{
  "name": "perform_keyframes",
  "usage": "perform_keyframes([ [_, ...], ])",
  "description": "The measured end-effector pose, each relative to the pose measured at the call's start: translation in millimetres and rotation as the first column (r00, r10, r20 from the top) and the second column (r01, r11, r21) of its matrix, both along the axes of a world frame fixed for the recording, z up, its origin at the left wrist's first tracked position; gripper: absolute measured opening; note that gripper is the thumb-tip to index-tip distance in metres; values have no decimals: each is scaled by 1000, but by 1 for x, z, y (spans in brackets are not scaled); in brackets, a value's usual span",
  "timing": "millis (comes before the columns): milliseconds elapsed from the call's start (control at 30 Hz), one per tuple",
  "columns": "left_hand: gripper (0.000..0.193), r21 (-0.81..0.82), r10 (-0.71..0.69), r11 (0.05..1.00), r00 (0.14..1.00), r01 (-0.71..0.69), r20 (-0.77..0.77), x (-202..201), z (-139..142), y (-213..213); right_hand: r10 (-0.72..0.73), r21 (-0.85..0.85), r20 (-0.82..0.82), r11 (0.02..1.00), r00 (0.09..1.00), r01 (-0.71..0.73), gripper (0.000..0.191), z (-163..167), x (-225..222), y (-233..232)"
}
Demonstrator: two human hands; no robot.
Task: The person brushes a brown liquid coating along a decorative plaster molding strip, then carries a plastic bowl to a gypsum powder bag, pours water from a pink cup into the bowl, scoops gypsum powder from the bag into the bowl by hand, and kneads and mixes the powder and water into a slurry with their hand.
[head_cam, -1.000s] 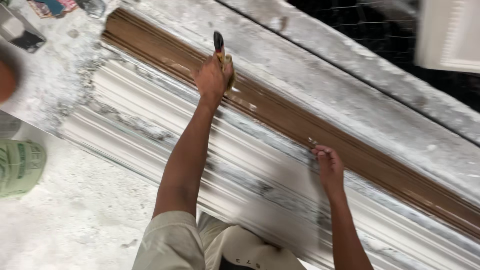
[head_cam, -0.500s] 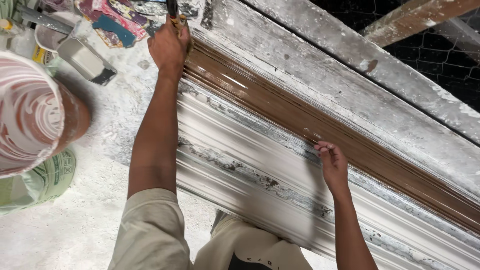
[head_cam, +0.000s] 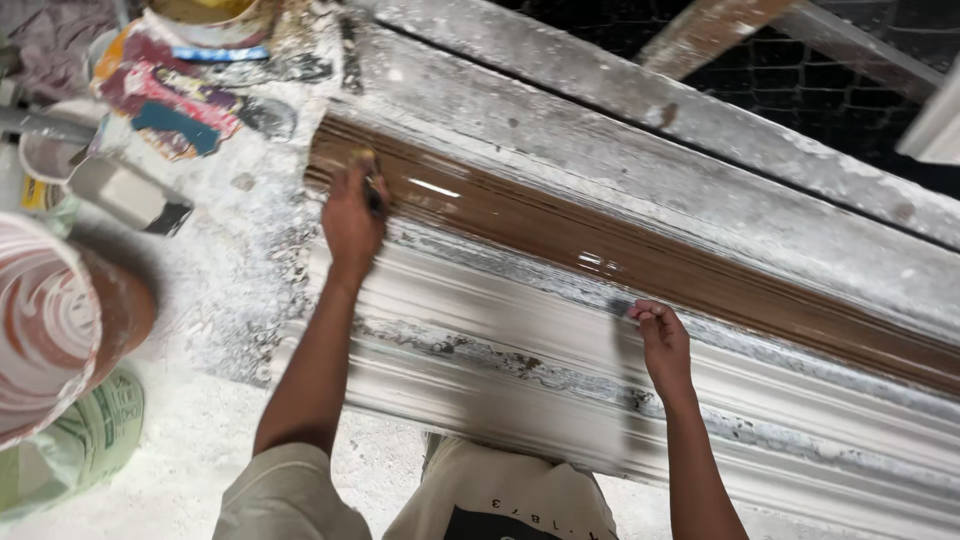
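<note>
Brush [head_cam: 372, 190] mostly hidden inside left hand [head_cam: 350, 222]; bristles blurred, grip on it not readable. Right hand [head_cam: 662, 340] fingertips curl out of sight against moulding [head_cam: 560, 370]. Moulding runs off right edge. Bucket [head_cam: 50, 320] cut by left edge. Clutter [head_cam: 170, 110] top left too smeared to identify.

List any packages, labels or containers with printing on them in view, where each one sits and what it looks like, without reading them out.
Green bucket: lower left on the dusty floor, round, pale green with a printed panel.
Small can: left edge, white rim, yellow label.
Paint-smeared sheet: top left beside the moulding's end, crumpled, with red, teal and orange patches.
Striped pail: left, brown outside, with white swirls inside.
</note>
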State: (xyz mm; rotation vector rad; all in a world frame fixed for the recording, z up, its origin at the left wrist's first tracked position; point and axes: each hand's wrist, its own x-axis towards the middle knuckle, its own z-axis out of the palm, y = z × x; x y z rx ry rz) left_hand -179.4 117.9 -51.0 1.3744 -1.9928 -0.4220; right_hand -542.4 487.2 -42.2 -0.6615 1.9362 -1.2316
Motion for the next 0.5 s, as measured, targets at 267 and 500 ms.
perform_keyframes([
  [267,32,68,-131,987,980,143,-150,-127,-1,102,-104,-21,-26,994,994,104,24,-11,-36,69],
  [500,33,49,-252,960,928,275,-273,-263,-11,225,-291,-20,30,956,956,291,27,-13,-109,194],
])
